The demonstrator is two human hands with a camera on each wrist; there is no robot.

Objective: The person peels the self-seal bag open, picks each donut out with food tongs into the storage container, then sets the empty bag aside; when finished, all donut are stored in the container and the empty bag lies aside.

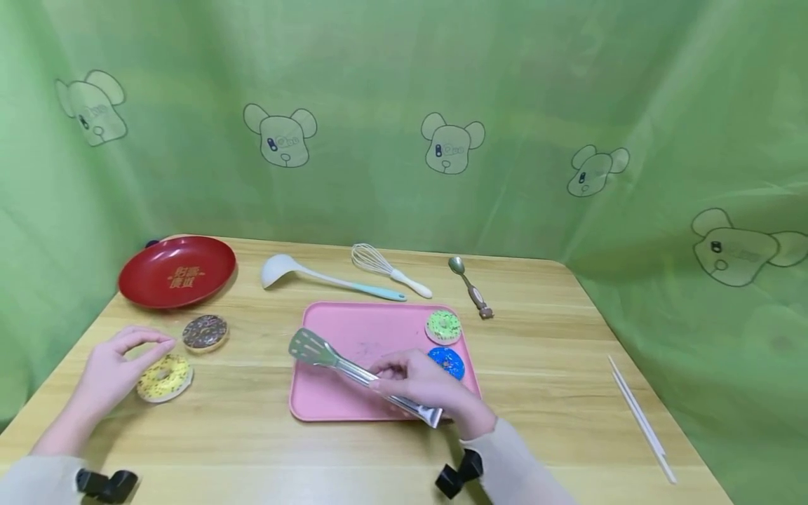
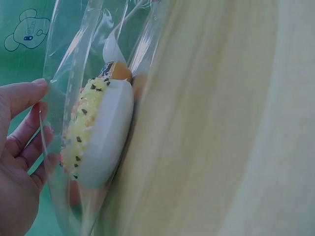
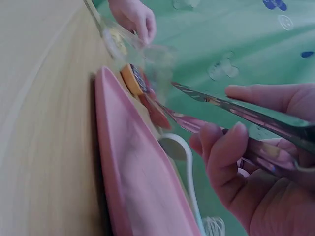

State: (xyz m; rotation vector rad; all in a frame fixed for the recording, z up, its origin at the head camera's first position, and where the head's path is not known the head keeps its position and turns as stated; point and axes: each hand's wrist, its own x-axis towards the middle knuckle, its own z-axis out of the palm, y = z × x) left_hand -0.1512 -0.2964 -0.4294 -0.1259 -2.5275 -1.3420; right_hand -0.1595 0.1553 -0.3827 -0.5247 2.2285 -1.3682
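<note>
My left hand (image 1: 112,372) is over the left of the table, thumb and fingers pinching the edge of a clear plastic bag (image 2: 61,64). The bag barely shows in the head view. Through it, in the left wrist view, I see a yellow sprinkled donut (image 2: 83,123); I cannot tell whether the donut is inside or behind. A chocolate donut (image 1: 205,332) lies just beyond. Above the pink tray (image 1: 385,315), my right hand (image 1: 419,382) grips metal tongs (image 1: 360,373) with a slotted head pointing left. The tongs' arms are spread, with nothing between them in the right wrist view.
A green donut (image 1: 444,327) and a blue donut (image 1: 447,362) sit at the tray's right side. A red plate (image 1: 179,272) stands back left. Along the back lie a ladle (image 1: 315,275), a whisk (image 1: 391,270) and a spoon (image 1: 470,287). White chopsticks (image 1: 640,417) lie far right.
</note>
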